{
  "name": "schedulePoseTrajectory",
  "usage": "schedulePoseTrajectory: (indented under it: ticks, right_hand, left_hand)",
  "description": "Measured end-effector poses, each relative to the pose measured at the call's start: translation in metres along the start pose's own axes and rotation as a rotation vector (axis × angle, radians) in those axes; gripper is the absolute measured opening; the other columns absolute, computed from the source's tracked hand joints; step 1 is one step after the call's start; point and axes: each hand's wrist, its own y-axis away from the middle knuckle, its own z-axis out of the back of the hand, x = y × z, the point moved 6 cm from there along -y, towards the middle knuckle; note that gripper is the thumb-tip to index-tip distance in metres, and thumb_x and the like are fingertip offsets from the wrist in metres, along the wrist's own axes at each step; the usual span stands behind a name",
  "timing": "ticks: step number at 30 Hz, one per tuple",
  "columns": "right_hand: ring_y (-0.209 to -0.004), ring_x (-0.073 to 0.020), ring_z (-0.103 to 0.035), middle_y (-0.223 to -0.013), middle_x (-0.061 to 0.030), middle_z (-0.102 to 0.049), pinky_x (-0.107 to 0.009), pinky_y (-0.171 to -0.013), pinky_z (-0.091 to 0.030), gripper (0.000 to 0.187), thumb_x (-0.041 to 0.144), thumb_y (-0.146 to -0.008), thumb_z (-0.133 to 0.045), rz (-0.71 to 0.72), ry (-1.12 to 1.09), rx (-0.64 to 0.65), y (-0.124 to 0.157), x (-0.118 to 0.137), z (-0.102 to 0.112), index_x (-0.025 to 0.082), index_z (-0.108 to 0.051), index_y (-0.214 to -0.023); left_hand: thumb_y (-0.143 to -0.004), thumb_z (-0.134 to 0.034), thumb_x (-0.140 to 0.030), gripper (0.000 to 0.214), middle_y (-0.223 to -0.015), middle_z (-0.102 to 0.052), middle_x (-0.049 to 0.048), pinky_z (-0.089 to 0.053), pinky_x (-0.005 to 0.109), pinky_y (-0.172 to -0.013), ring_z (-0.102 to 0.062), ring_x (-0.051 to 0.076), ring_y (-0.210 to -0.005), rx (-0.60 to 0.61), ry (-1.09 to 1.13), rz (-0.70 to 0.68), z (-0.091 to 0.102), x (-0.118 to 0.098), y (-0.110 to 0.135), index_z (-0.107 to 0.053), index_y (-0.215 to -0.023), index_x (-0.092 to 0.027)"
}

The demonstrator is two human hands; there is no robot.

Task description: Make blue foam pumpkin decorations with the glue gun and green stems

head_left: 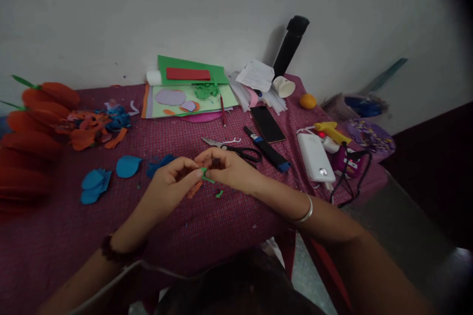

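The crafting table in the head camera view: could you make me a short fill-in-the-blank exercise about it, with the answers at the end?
1. The left hand and the right hand pinch a small piece coloured ____.
2. The glue gun beside the white power bank is coloured ____.
3. In this view, the red pencil lies on the ____-hand side of the phone.
4. The petal-shaped cutouts are coloured ____.

Missing words: green; yellow; left; blue.

Scrap (204,173) between fingers (192,177), scissors (224,147) behind, phone (268,124) farther right.
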Motion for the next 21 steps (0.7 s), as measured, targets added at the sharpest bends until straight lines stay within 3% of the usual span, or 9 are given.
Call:
schedulePoseTrajectory:
  ticks: [5,9,13,17,21]
  right_hand:
    - [-0.068,-0.0091,-0.057,-0.084,0.0007,-0.061,-0.023,-0.065,-0.048,0.024,0.033,-0.084,-0.063,0.000,-0.037,0.006,0.004,0.000,-0.002,0.017,-0.057,-0.102]
    - [-0.061,-0.0089,-0.059,-0.074,0.0008,-0.063,-0.021,-0.056,-0.048,0.034,0.049,-0.088,-0.056,-0.090,-0.095,0.095,0.010,-0.009,-0.011,0.017,-0.053,-0.098]
    - [-0.058,-0.0066,-0.058,-0.072,0.0035,-0.063,-0.019,-0.056,-0.049,0.022,0.032,-0.081,-0.067,-0.147,-0.136,0.049,0.011,-0.019,-0.017,0.018,-0.052,-0.087]
    - [-0.054,-0.0064,-0.057,-0.066,0.0052,-0.060,-0.018,-0.054,-0.049,0.007,0.019,-0.083,-0.058,-0.143,-0.151,0.028,0.010,-0.021,-0.016,0.019,-0.052,-0.086]
    - [-0.063,-0.0076,-0.058,-0.078,0.0035,-0.060,-0.021,-0.060,-0.051,0.021,0.010,-0.078,-0.055,0.005,-0.074,0.043,0.014,-0.012,-0.013,0.020,-0.052,-0.097]
  left_hand:
    - [-0.075,-0.069,-0.028,0.016,-0.052,-0.057,-0.0037,-0.041,0.019,-0.043,-0.050,0.009,-0.045,-0.173,0.215,-0.003,0.004,0.005,0.005,-0.058,-0.068,-0.018]
    - [-0.075,-0.069,-0.026,0.013,-0.058,-0.060,-0.0037,-0.044,0.019,-0.048,-0.053,0.008,-0.050,-0.290,0.287,0.023,0.011,0.011,0.014,-0.060,-0.070,-0.018]
    - [-0.076,-0.068,-0.024,0.011,-0.059,-0.060,-0.0043,-0.045,0.019,-0.049,-0.054,0.008,-0.052,-0.287,0.276,0.034,0.008,0.012,0.020,-0.059,-0.072,-0.019]
    - [-0.072,-0.071,-0.023,0.014,-0.065,-0.061,-0.0043,-0.045,0.019,-0.047,-0.055,0.009,-0.053,-0.257,0.248,0.072,0.003,0.016,0.022,-0.061,-0.082,-0.020]
    - [-0.071,-0.071,-0.024,0.012,-0.063,-0.062,-0.0028,-0.045,0.019,-0.047,-0.054,0.009,-0.051,-0.234,0.251,0.120,0.000,0.018,0.022,-0.064,-0.079,-0.019]
